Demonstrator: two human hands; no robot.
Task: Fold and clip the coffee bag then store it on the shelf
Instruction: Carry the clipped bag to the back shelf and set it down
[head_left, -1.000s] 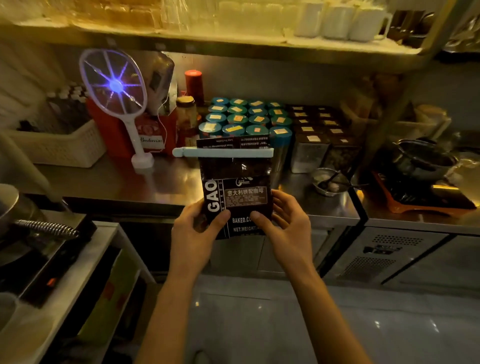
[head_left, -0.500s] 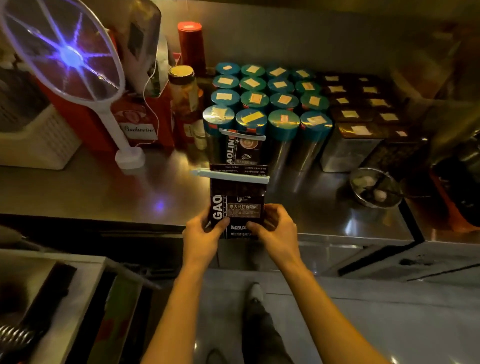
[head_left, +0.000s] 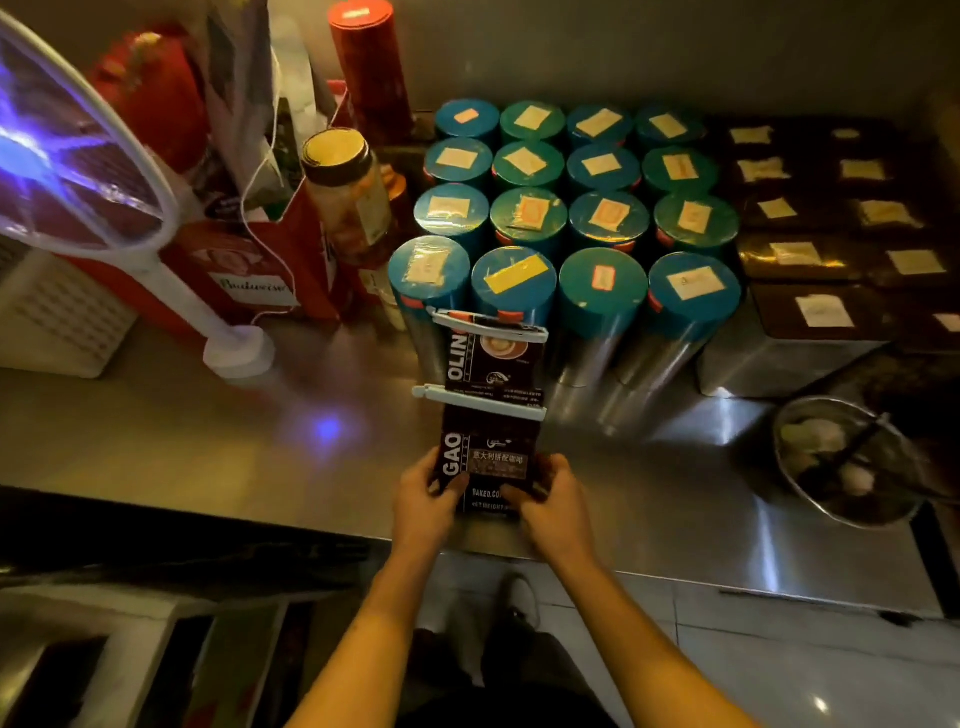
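Note:
I hold a dark coffee bag (head_left: 491, 447) upright between both hands, low over the steel shelf (head_left: 208, 426). Its folded top is closed with a pale blue clip (head_left: 480, 402). My left hand (head_left: 423, 499) grips the bag's lower left side and my right hand (head_left: 553, 501) grips its lower right side. Just behind it stands a second dark coffee bag (head_left: 493, 358) with its own pale clip (head_left: 488, 325), leaning against the teal-lidded canisters (head_left: 566, 218).
A glowing electric swatter (head_left: 78, 171) stands at the left beside a red Budweiser carton (head_left: 249, 275) and a jar (head_left: 348, 192). Dark square tins (head_left: 826, 244) fill the right. A metal bowl (head_left: 852, 462) sits near the right front edge.
My view has tilted down and closer to the shelf. Both hands have carried the clipped bag forward and lower, up to the second bag in front of the canisters.

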